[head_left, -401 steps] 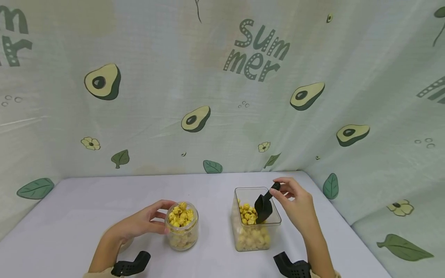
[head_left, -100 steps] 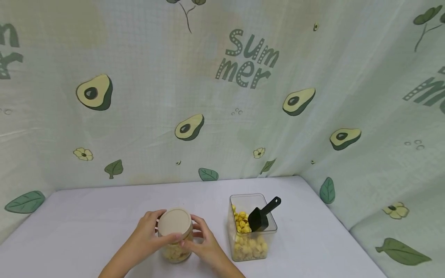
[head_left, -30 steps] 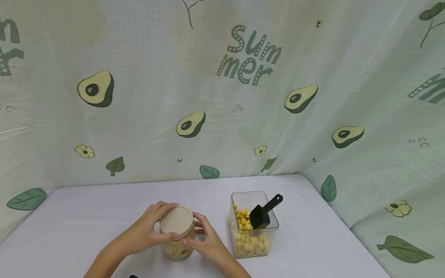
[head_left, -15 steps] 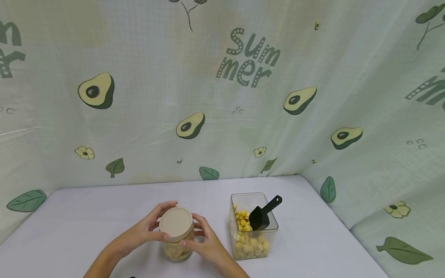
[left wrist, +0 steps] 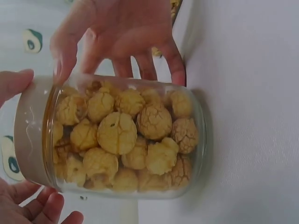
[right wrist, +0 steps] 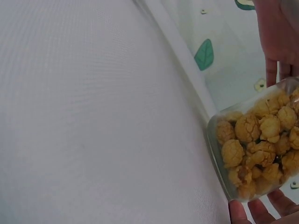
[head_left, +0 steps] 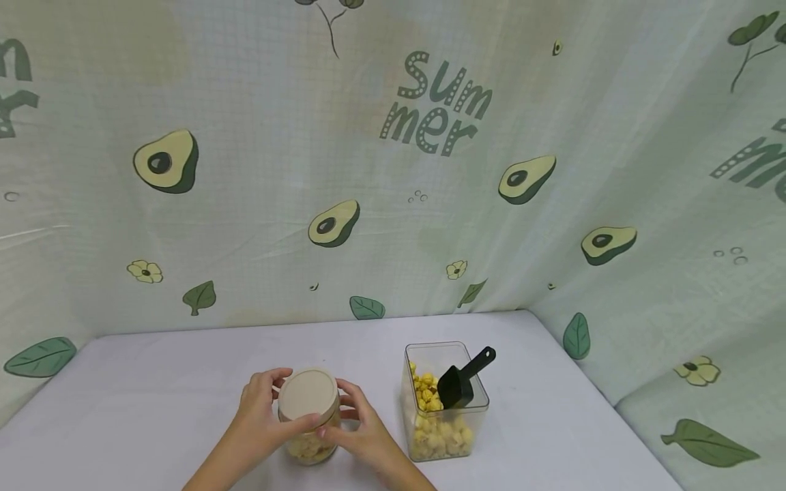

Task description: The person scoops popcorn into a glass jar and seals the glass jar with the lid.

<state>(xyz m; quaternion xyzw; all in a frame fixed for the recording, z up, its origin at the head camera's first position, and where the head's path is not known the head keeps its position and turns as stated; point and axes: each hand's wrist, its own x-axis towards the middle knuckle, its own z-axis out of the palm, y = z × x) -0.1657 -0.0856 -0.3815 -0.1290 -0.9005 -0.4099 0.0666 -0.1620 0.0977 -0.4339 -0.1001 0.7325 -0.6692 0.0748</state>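
Observation:
A clear jar (head_left: 309,450) of popcorn stands upright on the white-covered table, with a beige round lid (head_left: 309,394) on its mouth. My left hand (head_left: 260,412) grips the lid's edge, thumb in front and fingers round the far left side. Lower down, my right hand (head_left: 365,429) holds the right side of the glass. In the left wrist view the popcorn (left wrist: 117,133) fills most of the jar, and the right hand's thumb presses near the lid's lower edge. The right wrist view shows only the jar's lower part.
Right of the jar stands a clear square container (head_left: 479,421), open at the top and partly filled with popcorn. A black scoop (head_left: 456,389) leans inside, its handle sticking out past the right rim. Behind the table hangs a printed curtain (head_left: 258,273).
Earlier the jar was uncovered and my right hand held the scoop; now the lid is on and the scoop rests in the container. Lately my left hand has shifted its grip round the lid.

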